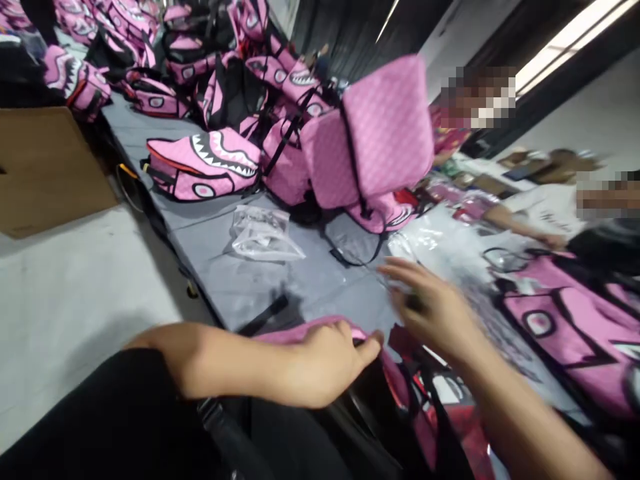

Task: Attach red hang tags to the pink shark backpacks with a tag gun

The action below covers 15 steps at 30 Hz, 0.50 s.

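A pink and black backpack lies right in front of me, its black strapped side facing up. My left hand is closed around its pink upper edge, thumb over the rim. Above the grey table, my right hand is raised with fingers stretched and apart, slightly blurred, and I see nothing in it. Beyond the hands lies a clear plastic bag. A pink bag with shark teeth and an eye rests farther along the left side.
Several pink backpacks crowd the far table. A pink quilted panel stands up behind the plastic. On the left is a cardboard box. Co-workers are at the right, near another pink backpack and clear plastic sheets.
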Motion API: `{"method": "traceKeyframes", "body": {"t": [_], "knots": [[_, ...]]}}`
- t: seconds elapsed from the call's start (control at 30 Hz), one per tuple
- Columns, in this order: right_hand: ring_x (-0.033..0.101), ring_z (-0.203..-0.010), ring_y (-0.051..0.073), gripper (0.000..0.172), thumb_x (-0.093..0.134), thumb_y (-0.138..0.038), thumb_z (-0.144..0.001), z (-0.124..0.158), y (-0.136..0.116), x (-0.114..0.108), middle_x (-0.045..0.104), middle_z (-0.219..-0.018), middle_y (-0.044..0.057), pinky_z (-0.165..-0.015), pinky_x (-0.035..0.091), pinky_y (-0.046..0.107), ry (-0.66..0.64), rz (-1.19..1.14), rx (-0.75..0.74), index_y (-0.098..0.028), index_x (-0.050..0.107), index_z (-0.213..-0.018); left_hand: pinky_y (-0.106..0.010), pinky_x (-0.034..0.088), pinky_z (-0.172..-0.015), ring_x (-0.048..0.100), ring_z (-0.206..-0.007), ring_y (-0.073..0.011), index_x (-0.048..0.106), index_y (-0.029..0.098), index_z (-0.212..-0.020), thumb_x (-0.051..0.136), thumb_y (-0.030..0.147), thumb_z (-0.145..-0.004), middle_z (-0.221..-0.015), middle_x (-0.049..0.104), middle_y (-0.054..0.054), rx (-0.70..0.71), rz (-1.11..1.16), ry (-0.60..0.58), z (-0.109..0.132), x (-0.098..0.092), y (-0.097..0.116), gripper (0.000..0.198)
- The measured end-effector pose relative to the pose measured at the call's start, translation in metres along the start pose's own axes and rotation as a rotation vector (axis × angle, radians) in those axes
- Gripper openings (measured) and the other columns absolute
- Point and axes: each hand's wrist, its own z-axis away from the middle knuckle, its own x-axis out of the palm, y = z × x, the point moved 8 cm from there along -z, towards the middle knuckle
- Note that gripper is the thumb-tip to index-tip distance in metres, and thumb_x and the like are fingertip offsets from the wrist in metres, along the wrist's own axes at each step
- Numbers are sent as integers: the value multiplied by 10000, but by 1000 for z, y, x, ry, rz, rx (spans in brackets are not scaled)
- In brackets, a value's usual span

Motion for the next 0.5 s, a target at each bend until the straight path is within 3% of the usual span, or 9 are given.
{"method": "traceKeyframes", "body": {"t": [0.1,0.13,0.23,0.3,0.37,0.5], "knots": [[489,-1358,275,491,560,-44,-725,-69,12,117,352,-1574,142,-1120,391,355,-587,100,4,-192,743,-1156,-271,436,-542,610,-853,-238,156,169,-1582,592,318,-883,-977,633,-137,-16,-28,20,-13,13,-2,837],[455,-1386,267,512,567,-39,-746,-85,14,151,282,-1604,161,-1123,375,316,-700,107,18,-180,715,-1216,-269,423,-531,615,-803,-227,191,203,-1576,530,320,-923,-958,639,-132,-32,-23,23,-19,20,-6,746],[529,-1321,260,533,610,-58,-755,-122,17,216,381,-1557,159,-1046,429,284,-706,130,33,-202,686,-1263,-242,362,-488,630,-695,-206,310,274,-1537,387,298,-984,-907,662,-133,-78,40,-10,-38,42,-22,559],[610,-1219,247,479,613,-67,-754,-125,25,235,569,-1409,129,-967,463,271,-681,140,44,-214,715,-1198,-232,352,-478,647,-694,-212,339,274,-1527,382,305,-986,-909,673,-150,-86,76,-48,-50,52,-32,544],[669,-1092,228,383,588,-67,-765,-111,38,237,707,-1183,101,-888,471,249,-672,146,60,-205,747,-1084,-232,384,-486,660,-722,-221,313,271,-1541,413,299,-976,-923,679,-158,-65,70,-94,-57,56,-34,574],[698,-890,205,247,570,-66,-751,-53,72,208,752,-887,72,-757,452,224,-692,145,104,-184,748,-875,-243,462,-537,661,-774,-217,245,258,-1565,521,250,-932,-931,677,-141,-55,-3,-137,-59,53,-29,690]]}}
